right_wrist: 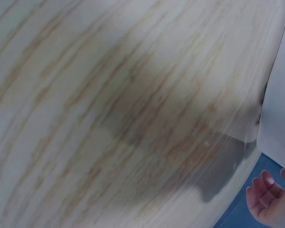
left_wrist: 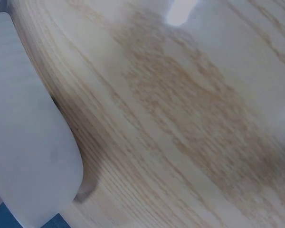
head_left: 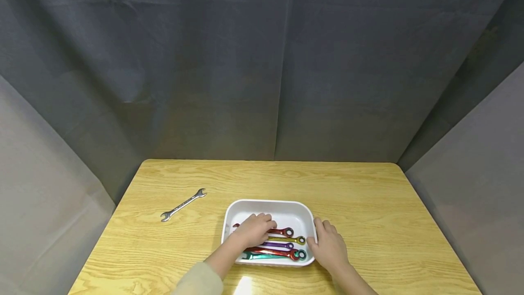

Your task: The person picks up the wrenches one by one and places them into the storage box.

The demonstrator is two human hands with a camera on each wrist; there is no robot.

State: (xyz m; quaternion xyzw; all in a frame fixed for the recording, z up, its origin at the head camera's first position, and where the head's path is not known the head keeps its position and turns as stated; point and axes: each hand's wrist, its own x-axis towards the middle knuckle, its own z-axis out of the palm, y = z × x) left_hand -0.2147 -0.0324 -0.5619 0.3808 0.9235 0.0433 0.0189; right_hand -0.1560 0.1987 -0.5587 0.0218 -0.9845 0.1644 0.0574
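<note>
A white tray point(head_left: 266, 203) on the table holds several coloured ratcheting wrenches. My left hand point(head_left: 253, 230) reaches inside, fingers curled over the shaft of the upper red wrench point(head_left: 282, 231); its fingertips are hidden. Below that hand lie a yellow wrench point(head_left: 288, 239), a purple wrench point(head_left: 282, 245), a second red wrench point(head_left: 278, 252) and a green wrench point(head_left: 264, 256). At the tray's right end my right hand point(head_left: 330, 247) grips the rim, thumb on the edge and fingers along the outside. In the right wrist view, its bent fingers point(right_wrist: 268, 190) show at the lower right corner.
A silver double open-end wrench point(head_left: 184, 205) lies on the wooden table point(head_left: 368, 204), left of the tray. Grey curtains point(head_left: 262, 67) hang behind the table, with pale panels point(head_left: 45, 204) at the sides.
</note>
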